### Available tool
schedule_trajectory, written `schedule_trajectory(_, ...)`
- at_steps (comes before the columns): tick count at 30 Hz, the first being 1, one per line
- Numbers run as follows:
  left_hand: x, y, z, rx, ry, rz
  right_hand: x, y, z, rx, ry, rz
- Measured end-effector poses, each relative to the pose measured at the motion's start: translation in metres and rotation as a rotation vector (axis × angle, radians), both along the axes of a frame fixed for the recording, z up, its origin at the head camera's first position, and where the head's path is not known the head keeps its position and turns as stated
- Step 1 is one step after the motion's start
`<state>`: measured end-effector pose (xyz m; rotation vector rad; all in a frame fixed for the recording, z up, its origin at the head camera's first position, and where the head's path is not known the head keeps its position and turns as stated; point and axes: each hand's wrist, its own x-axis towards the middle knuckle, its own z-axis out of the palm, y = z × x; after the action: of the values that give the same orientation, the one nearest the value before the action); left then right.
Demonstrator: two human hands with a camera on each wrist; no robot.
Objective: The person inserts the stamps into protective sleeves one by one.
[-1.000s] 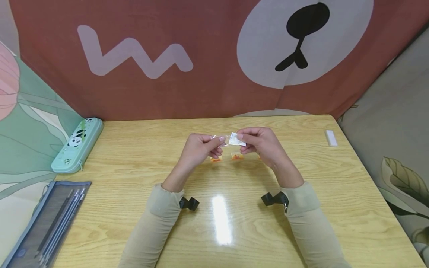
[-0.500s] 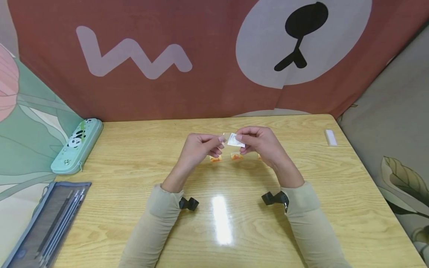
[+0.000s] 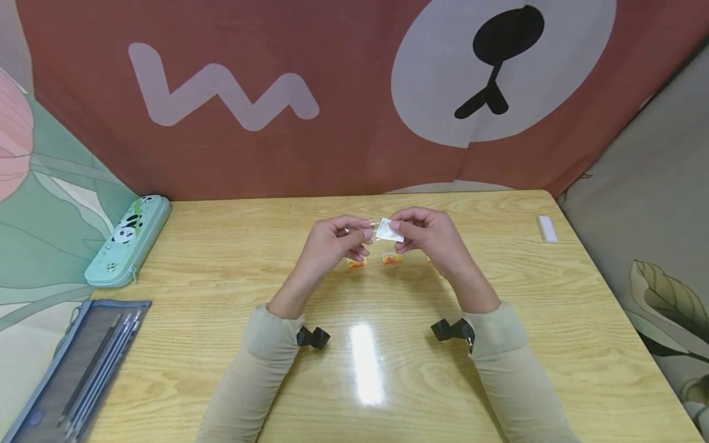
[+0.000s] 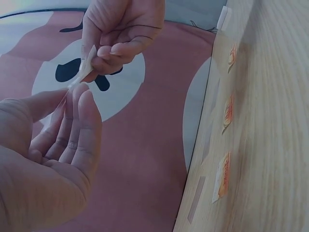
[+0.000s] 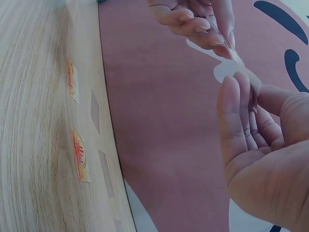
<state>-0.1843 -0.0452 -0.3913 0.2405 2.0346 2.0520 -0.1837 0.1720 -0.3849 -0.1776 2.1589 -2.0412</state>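
Observation:
My right hand [image 3: 431, 239] pinches a small white paper-like piece [image 3: 389, 230] between thumb and fingers, above the far middle of the table. Close on its left, my left hand [image 3: 332, 240] pinches a thin clear plastic piece [image 3: 374, 227]. The two pieces meet or overlap; whether they are joined I cannot tell. In the left wrist view the white piece [image 4: 88, 65] looks bent and stands edge-on. Below the hands lies a row of small orange-and-white printed pieces [image 3: 392, 258], the right one [image 4: 232, 55] partly hidden by my right hand in the head view.
Faint greyish flat rectangles [image 4: 196, 199] lie behind the orange pieces. A mint panda pencil case [image 3: 128, 241] and a mesh pouch with pencils [image 3: 94, 363] are at the left. A white block [image 3: 547, 228] lies far right. A red printed cloth [image 3: 277, 160] hangs behind the table [image 3: 221, 246].
My left fingers have shifted on the clear plastic, with the index finger lifted and straighter. The white piece stays in my right hand, nearly in place. Things on the table have not moved.

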Motion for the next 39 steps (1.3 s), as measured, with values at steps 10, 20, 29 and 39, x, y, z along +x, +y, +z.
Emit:
schedule_trajectory(10,0.0001,0.0008,-0.0010,-0.021,-0.026,0.006,0.0006,-0.0025,0.0001,0.048,0.055,-0.010)
schedule_trajectory(20,0.0005,0.0017,-0.0021,-0.062,-0.014,0.012,0.0003,-0.0028,0.0010,0.067,0.016,0.018)
schedule_trajectory(29,-0.0001,0.0023,-0.0005,-0.083,-0.030,0.018,0.0010,-0.0028,0.0010,-0.010,0.025,-0.008)
schedule_trajectory(39,0.0004,0.0014,-0.0012,-0.104,-0.029,-0.016,0.0015,-0.0050,0.0007,-0.031,0.054,-0.046)
